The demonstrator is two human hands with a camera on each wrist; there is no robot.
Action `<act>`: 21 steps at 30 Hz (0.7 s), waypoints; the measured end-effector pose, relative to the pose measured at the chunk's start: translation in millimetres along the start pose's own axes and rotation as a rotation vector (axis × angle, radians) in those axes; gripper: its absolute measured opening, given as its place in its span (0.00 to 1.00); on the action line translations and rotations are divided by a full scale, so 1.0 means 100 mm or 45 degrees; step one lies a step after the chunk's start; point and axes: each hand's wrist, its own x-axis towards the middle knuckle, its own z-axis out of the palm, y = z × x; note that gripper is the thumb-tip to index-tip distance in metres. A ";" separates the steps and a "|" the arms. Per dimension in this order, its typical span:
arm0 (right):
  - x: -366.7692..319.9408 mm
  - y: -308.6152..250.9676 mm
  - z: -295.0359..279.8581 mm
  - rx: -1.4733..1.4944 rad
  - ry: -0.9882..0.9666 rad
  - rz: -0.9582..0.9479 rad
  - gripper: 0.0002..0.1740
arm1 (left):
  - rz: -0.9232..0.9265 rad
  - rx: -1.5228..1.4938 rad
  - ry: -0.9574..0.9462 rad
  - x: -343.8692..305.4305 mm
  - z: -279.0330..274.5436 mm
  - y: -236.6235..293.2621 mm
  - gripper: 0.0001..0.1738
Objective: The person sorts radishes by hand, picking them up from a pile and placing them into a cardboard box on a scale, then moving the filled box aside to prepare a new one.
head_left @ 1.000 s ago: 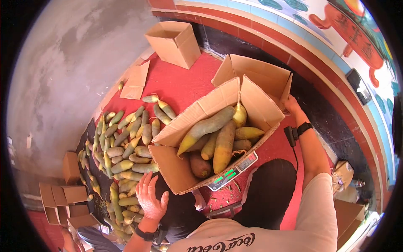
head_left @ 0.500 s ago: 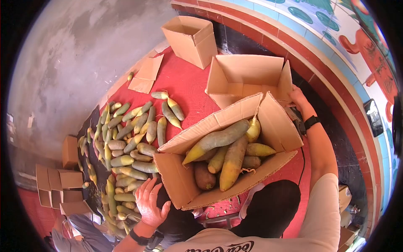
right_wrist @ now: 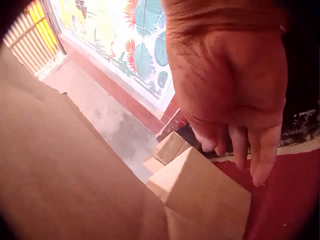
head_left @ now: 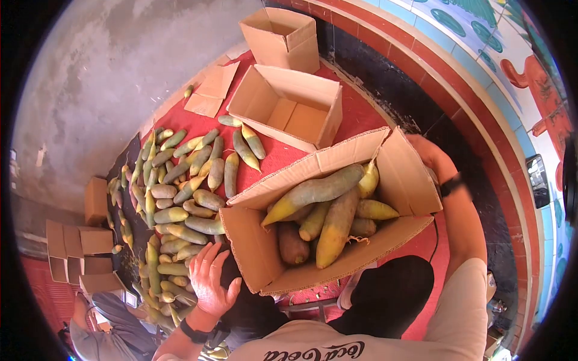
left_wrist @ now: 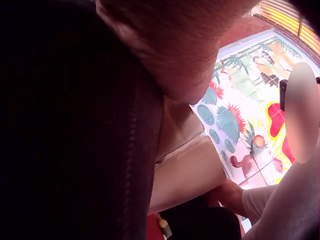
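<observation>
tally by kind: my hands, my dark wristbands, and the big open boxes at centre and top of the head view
Hands: 2, left hand and right hand
Dark wristbands: 2, left wristband and right wristband
Open boxes: 3, near box, middle box and far box
Total: 7

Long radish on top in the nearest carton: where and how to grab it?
Probably best round the thick middle of the long radish, coming from above: nothing covers its middle, its left end tapers to a yellow-green tip, and the walls of the carton rise around the pile, hindering a sideways approach.
</observation>
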 end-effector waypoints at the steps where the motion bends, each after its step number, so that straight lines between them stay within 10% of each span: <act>1: -0.16 0.07 0.00 -0.004 0.003 0.005 0.18 | 0.000 -0.007 0.000 -0.01 -0.01 0.00 0.30; 10: -2.24 1.20 0.19 0.257 0.582 0.446 0.16 | -0.004 -0.017 0.061 -0.12 0.02 0.00 0.32; 15: -3.87 2.63 0.34 -0.863 1.175 0.505 0.18 | 0.096 0.011 0.104 -0.16 0.10 0.00 0.31; 21: -5.82 2.89 1.19 -1.053 1.787 1.417 0.22 | 0.213 0.029 0.150 -0.22 0.17 -0.04 0.29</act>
